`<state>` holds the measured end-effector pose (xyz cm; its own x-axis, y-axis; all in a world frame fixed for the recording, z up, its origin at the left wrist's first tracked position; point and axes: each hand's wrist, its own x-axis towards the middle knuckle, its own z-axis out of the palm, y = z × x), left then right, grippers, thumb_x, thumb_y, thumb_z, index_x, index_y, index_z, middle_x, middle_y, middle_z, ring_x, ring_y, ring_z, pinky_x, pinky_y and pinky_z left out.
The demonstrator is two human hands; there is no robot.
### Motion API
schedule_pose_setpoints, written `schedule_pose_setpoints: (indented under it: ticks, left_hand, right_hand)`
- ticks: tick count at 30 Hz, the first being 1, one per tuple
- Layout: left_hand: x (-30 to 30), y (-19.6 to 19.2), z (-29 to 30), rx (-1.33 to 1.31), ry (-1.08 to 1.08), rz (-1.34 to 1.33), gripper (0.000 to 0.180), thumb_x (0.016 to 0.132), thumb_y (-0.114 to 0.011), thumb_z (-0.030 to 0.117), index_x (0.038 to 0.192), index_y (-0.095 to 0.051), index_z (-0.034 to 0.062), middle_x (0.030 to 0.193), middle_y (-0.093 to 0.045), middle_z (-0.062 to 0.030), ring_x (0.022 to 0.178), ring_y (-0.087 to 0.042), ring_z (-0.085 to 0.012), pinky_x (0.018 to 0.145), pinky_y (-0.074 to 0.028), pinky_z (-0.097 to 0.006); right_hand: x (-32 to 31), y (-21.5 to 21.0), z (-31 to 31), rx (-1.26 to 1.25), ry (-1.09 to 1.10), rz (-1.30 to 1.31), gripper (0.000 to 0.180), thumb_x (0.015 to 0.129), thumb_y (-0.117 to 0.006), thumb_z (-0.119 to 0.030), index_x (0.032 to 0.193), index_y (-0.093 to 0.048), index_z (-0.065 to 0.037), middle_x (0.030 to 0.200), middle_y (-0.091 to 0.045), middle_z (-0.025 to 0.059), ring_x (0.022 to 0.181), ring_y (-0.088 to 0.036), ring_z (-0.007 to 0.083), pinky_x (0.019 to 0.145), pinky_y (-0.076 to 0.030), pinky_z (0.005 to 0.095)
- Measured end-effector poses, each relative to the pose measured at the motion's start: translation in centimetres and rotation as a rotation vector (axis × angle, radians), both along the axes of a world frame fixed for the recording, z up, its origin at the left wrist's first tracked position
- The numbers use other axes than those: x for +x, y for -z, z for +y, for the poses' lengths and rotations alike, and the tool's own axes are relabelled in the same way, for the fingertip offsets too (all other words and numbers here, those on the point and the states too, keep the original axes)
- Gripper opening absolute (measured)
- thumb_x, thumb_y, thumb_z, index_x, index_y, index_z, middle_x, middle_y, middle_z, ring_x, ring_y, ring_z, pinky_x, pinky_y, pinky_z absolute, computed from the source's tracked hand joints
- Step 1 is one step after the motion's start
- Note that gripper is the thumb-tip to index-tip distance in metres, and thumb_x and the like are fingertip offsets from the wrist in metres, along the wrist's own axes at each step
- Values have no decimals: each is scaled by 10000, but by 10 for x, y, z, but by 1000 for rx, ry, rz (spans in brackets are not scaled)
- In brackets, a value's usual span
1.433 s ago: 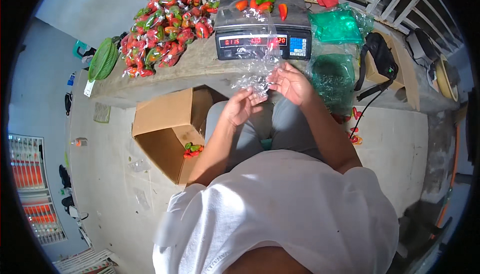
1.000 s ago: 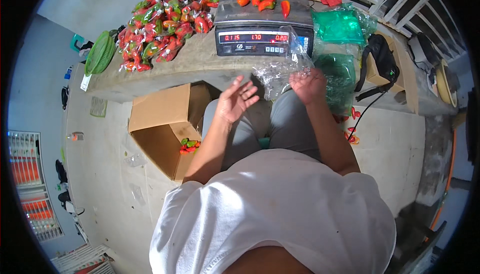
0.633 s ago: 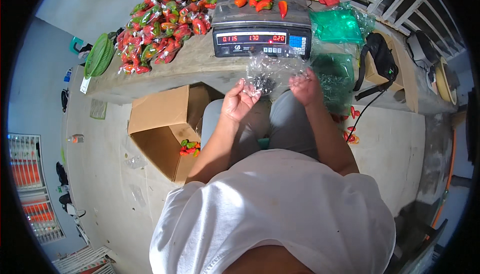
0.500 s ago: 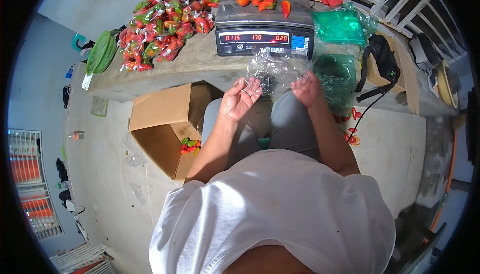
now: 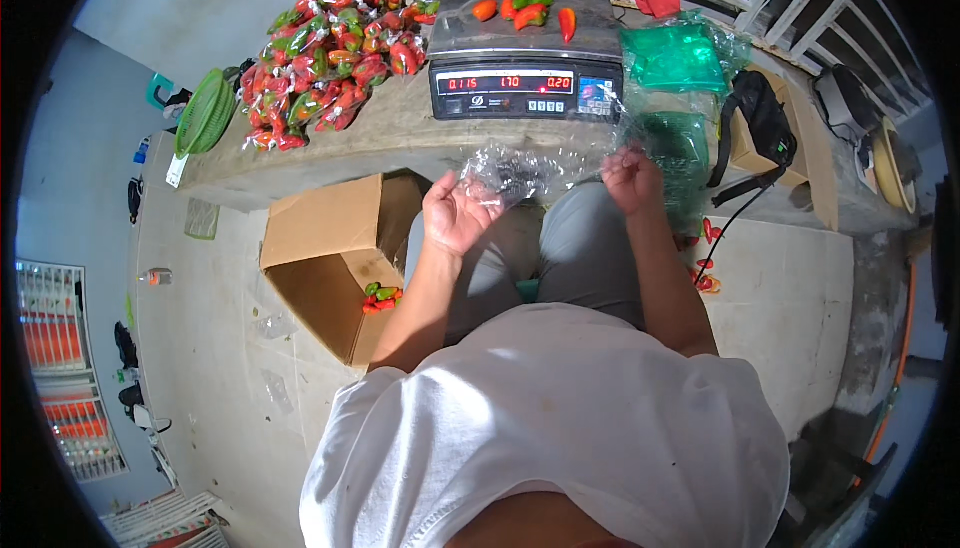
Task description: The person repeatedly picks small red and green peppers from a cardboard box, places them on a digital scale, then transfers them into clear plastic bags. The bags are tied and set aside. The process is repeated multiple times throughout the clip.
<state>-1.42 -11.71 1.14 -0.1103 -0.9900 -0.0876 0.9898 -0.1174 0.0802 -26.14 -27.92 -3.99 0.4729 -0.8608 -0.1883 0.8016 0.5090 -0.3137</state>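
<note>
A clear plastic bag [image 5: 535, 173] is stretched between my two hands, above my lap and in front of the scale. My left hand [image 5: 460, 213] is turned palm up, its curled fingers gripping one side of the crinkled film. The other side is pinched in my right hand [image 5: 633, 180], with some film rising above the fingers. No contents can be made out in the bag. Beyond it stands a digital scale [image 5: 470, 106] with a lit red display. On its metal platform [image 5: 450, 33] lie several small peppers [image 5: 530, 15], mostly red-orange and one green.
Bagged peppers [image 5: 335, 58] are heaped on the ledge [image 5: 330, 156], beside green baskets [image 5: 205, 113]. Green plastic bags [image 5: 680, 58] and a black bag [image 5: 757, 123] lie to the right. An open cardboard box [image 5: 320, 218] with loose peppers [image 5: 381, 296] stands by my left leg.
My hands have moved farther apart, the left one leftward and both slightly lower. The clear bag is now drawn out wider between them. The peppers on the scale stay put.
</note>
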Motion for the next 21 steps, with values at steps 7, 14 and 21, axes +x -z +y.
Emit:
schedule_pose_setpoints:
  ticks: [7,14,21]
  left_hand:
    - [0,-23,31,207,-188,-701,116,792,-538,114,888,-516,53,794,-539,-55,746,-531,-175,763,-451,-368]
    - [39,-11,53,278,-425,-648,143,835,-556,261,853,-528,121,802,-564,2,770,-565,-150,732,-484,-347]
    - [65,2,60,375,-575,-755,97,826,-574,181,846,-575,86,792,-586,-12,728,-530,-120,674,-443,-292]
  right_hand:
    - [14,-55,13,100,28,174,151,731,-597,-116,867,-533,-99,628,-442,2,632,-449,152,798,-343,369]
    - [13,-58,12,-162,-35,191,171,749,-592,-138,904,-550,-80,833,-530,68,799,-505,214,760,-402,373]
    - [18,-75,21,-252,-258,392,224,793,-547,-172,981,-554,-52,845,-570,59,781,-528,183,706,-414,337]
